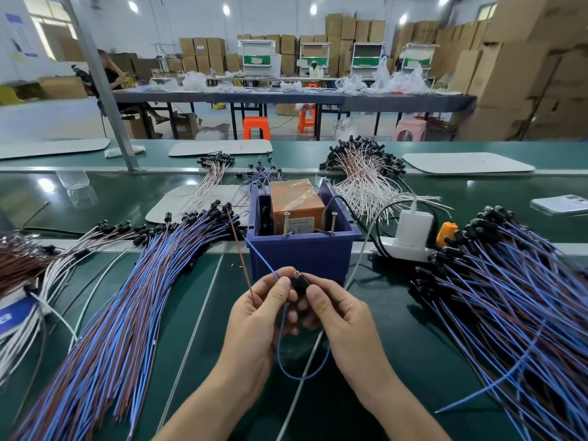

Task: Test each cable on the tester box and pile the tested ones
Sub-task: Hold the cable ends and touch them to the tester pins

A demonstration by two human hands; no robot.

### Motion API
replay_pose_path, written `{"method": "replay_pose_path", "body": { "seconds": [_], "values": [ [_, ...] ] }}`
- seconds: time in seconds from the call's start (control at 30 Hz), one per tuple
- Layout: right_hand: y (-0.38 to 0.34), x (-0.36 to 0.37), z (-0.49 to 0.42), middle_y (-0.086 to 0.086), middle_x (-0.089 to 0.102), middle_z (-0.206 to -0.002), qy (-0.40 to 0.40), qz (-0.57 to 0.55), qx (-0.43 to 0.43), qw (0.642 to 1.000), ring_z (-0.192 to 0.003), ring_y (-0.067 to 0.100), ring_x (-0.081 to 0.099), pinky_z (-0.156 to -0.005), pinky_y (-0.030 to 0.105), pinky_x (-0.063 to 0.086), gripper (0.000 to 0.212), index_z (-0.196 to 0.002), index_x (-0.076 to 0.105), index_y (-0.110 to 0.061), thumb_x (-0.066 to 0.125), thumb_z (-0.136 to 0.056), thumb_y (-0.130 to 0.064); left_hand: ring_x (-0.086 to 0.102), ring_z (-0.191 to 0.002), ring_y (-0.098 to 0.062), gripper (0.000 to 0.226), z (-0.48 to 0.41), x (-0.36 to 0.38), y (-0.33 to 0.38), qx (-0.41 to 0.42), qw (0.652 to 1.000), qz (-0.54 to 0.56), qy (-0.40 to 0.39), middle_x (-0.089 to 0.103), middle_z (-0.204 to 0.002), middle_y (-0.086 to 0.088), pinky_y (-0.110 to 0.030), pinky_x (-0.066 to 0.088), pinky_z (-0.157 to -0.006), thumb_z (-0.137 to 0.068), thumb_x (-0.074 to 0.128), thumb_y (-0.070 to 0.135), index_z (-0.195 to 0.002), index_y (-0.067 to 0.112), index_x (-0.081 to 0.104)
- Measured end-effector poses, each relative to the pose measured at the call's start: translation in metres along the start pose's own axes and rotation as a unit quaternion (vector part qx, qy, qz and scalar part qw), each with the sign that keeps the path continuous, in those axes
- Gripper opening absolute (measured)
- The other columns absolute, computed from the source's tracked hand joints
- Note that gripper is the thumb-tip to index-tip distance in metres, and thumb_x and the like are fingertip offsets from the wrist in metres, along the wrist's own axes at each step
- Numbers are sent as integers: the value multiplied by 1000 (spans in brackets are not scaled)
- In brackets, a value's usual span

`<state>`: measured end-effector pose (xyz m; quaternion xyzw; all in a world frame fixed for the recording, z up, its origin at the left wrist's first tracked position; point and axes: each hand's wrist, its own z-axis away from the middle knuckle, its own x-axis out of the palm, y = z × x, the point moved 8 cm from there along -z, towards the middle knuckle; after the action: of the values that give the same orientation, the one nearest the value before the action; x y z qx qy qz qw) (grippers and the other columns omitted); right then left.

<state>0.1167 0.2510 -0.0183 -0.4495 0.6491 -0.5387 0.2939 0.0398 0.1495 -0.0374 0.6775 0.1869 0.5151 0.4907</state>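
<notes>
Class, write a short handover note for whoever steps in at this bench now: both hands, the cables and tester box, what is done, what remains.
Left hand pinches the held cable by its blue and brown wires; right hand pinches its black connector.
Both are before the blue tester box; the wire ends touch neither screw.
Left pile and right pile flank the box; which is tested cannot be told.
Remaining: test this cable, pile it, continue.

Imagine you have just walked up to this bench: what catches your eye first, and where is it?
Two big heaps of blue and brown cables fan across the green bench, a left heap and a right heap. Between them, the left hand and right hand hold a single cable, the right pinching its black plug, just in front of the blue box.
</notes>
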Motion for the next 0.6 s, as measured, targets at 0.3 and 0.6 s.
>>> {"method": "replay_pose_path", "body": {
  "seconds": [0.3, 0.6],
  "values": [
    [-95, -71, 15, 4, 70, -79, 108, -164, -91, 976, -60, 12, 58, -63, 22, 54, 28, -106, 79, -27, 70, -80, -34, 61, -110, -26, 60, -7, -61, 105, 145, 931, -247, 226, 60, -125, -11, -33, 49, -96, -99, 61, 31, -149, 8, 37],
    [-263, -93, 40, -15, 65, -77, 149, 159, -271, 938, -58, 2, 52, -55, 12, 43, 14, -102, 76, -43, 70, -92, -35, 64, -70, -2, 22, 82, 208, 162, 313, 875, -307, -207, 71, -81, 12, -20, 54, -63, -96, 57, 47, -107, 32, 69]
  ]
}}
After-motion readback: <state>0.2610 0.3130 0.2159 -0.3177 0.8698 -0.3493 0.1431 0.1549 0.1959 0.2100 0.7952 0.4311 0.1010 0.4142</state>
